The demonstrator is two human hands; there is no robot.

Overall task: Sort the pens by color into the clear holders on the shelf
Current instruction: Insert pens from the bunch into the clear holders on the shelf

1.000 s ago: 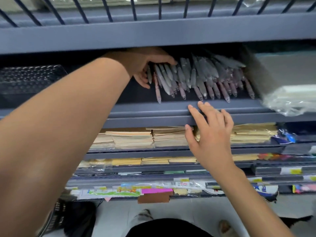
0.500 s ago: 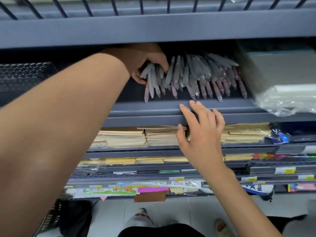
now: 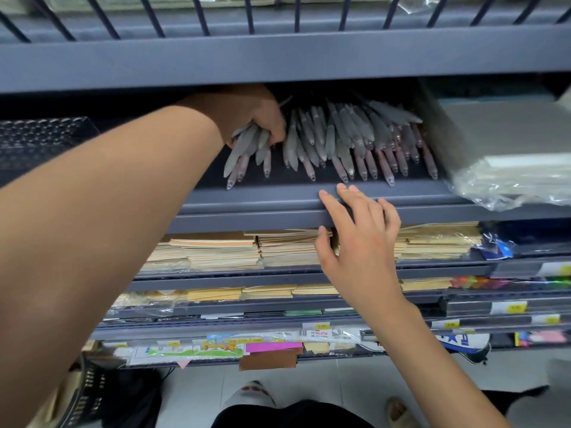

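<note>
Smooth grey-blue metal shelf (image 3: 278, 200), tan paper stacks (image 3: 216, 251) on the tier below. On it, the left hand (image 3: 247, 114) curls round a bundle of slim grey pens (image 3: 247, 149) beside the fanned row (image 3: 355, 140); the right hand (image 3: 358, 245), fingers spread, rests on its lip.

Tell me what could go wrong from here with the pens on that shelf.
1. The left hand grips a splayed bunch of pens; one may slip out and roll over the shelf lip.
2. Pulling the bunch out could drag the loose pile beside it.
3. The pens look alike, grey and pinkish in the shadow, so colours may get mixed.
</note>
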